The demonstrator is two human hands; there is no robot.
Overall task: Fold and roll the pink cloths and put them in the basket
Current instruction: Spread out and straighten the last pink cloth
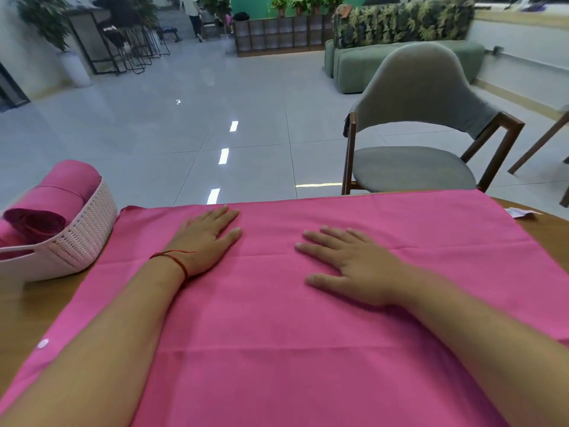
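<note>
A large pink cloth (277,328) lies spread flat over the wooden table, its far edge along the table's far side. My left hand (204,238) presses flat on its far-left part, fingers straight, a red string on the wrist. My right hand (348,260) lies flat on the cloth's middle, fingers spread and pointing left. At the left stands a white woven basket (83,238) with rolled pink cloths (58,192) inside it.
The wooden table (34,306) shows bare beside the basket and at the right corner, where a small white paper scrap (520,212) lies. A grey chair (415,140) stands beyond the table's far edge. Tiled floor stretches behind.
</note>
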